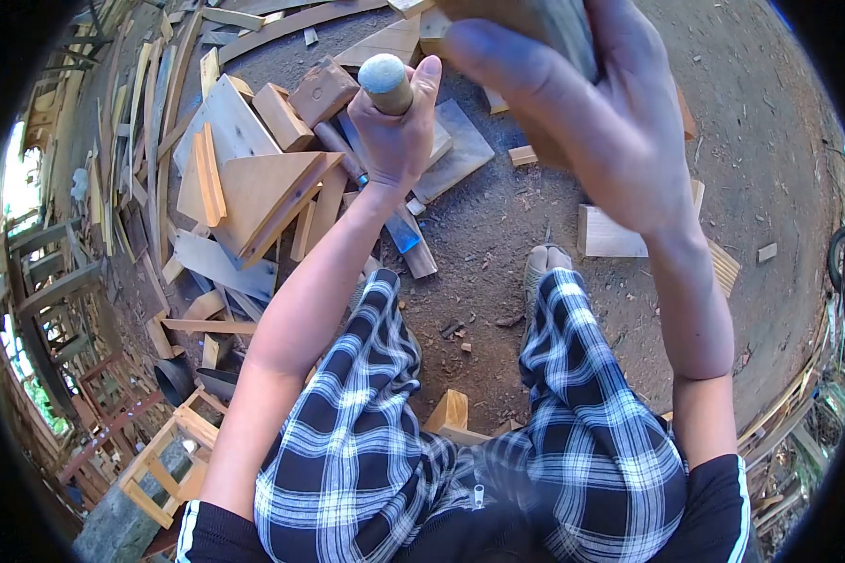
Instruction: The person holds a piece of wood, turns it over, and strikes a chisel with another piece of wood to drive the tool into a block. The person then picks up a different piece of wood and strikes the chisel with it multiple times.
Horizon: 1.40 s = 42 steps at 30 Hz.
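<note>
My left hand [391, 145] is wrapped round a thick round wooden handle [385, 84] with a pale, worn end facing up. The lower end of that tool is hidden behind the fist. Raised close to the camera at upper right, my right hand [582, 122] grips a wooden block [526, 23], partly cut off by the frame's top. The block is apart from the handle's end. Beside my left wrist lies a long tool with a reddish-brown handle [341, 152] and a bluish metal part. A flat grey-brown board [455, 150] rests on the ground behind my left hand.
Stacked wood blocks and a triangular board [253, 192] lie to the left, with long strips [155, 122] beyond. A pale block [610, 232] sits below my right hand. A small wooden frame [164, 460] stands lower left. My feet rest on the dirt ground [469, 310].
</note>
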Each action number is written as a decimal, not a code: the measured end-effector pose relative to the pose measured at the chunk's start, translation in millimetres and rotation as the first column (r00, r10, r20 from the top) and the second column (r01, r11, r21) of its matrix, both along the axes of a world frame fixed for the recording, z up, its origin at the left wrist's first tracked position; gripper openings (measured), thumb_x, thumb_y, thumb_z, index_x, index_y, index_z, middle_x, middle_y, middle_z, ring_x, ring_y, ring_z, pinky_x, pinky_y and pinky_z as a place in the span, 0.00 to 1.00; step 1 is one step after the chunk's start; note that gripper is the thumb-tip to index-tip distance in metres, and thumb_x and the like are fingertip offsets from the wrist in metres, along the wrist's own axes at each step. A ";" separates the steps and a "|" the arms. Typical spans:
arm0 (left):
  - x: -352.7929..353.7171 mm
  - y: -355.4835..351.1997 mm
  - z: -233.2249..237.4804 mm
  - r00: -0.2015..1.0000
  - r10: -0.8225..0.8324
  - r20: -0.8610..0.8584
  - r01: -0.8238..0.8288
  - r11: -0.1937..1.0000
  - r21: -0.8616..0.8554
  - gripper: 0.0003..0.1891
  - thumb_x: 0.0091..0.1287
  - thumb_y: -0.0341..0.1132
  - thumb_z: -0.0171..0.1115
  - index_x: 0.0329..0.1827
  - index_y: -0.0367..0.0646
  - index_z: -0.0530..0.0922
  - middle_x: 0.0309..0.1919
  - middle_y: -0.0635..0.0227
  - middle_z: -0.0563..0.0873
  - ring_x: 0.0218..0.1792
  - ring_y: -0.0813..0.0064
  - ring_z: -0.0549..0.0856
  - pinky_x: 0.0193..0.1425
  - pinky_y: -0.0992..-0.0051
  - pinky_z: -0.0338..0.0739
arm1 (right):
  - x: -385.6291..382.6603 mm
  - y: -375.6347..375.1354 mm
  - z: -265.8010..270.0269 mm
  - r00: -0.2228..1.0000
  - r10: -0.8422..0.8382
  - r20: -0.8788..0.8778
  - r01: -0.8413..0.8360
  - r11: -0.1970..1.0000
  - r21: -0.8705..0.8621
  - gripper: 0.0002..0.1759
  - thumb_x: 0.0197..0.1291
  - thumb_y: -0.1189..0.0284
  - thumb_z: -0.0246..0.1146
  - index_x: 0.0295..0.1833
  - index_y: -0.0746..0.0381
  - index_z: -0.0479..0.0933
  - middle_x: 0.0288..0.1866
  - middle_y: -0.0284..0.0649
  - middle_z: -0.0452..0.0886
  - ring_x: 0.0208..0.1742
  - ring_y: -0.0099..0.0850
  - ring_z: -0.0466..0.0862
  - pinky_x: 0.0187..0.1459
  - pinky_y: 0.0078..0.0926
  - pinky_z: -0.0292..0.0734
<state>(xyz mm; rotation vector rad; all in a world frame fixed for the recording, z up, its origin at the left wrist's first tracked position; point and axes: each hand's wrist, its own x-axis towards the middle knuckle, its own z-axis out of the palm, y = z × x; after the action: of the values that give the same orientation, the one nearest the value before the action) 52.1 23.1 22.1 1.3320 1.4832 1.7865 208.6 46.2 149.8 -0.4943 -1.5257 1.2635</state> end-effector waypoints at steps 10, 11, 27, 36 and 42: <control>-19.8 13.4 -27.2 0.955 -0.171 0.243 0.162 0.985 0.058 0.05 0.58 0.27 0.69 0.35 0.36 0.82 0.31 0.70 0.88 0.34 0.82 0.86 0.40 0.78 0.79 | 19.9 -3.1 23.6 0.852 -0.106 0.512 -0.088 0.936 0.340 0.40 0.57 0.61 0.66 0.73 0.60 0.62 0.52 0.55 0.81 0.48 0.44 0.86 0.51 0.42 0.83; -19.4 12.2 -27.0 0.977 -0.135 0.166 0.135 0.991 0.011 0.06 0.58 0.27 0.69 0.35 0.36 0.82 0.31 0.71 0.88 0.34 0.82 0.86 0.39 0.78 0.78 | 10.7 -10.6 12.1 0.847 -0.248 0.471 0.039 0.912 0.409 0.37 0.56 0.60 0.67 0.71 0.57 0.67 0.47 0.52 0.84 0.45 0.45 0.87 0.48 0.43 0.83; -42.2 26.9 9.9 0.896 -0.007 0.444 0.053 0.994 -0.093 0.20 0.73 0.37 0.63 0.23 0.49 0.65 0.12 0.75 0.66 0.12 0.82 0.64 0.18 0.76 0.60 | 35.1 -7.4 -77.7 0.832 -0.065 0.551 0.202 0.960 -0.192 0.45 0.60 0.48 0.67 0.76 0.63 0.64 0.61 0.50 0.78 0.65 0.37 0.77 0.67 0.36 0.69; -36.9 32.3 18.0 0.926 -0.029 0.378 0.058 0.996 -0.067 0.20 0.74 0.39 0.62 0.24 0.48 0.64 0.13 0.75 0.66 0.13 0.82 0.65 0.19 0.75 0.62 | 38.2 -12.7 -89.7 0.864 0.004 0.504 0.152 0.952 -0.267 0.47 0.59 0.47 0.67 0.77 0.62 0.61 0.65 0.50 0.75 0.66 0.39 0.76 0.68 0.38 0.68; -33.2 32.8 10.2 0.902 -0.062 0.427 0.105 0.992 -0.076 0.18 0.73 0.39 0.63 0.28 0.47 0.66 0.14 0.74 0.68 0.13 0.82 0.67 0.19 0.77 0.63 | 38.2 -13.5 -96.1 0.855 0.005 0.518 0.161 0.948 -0.275 0.49 0.59 0.47 0.67 0.78 0.62 0.60 0.67 0.51 0.73 0.69 0.41 0.73 0.69 0.39 0.67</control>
<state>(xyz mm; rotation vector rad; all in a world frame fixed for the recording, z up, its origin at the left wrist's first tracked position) 18.9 55.9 32.2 0.8695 1.2337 1.7809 246.8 32.8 53.7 -1.1685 -1.7210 1.3808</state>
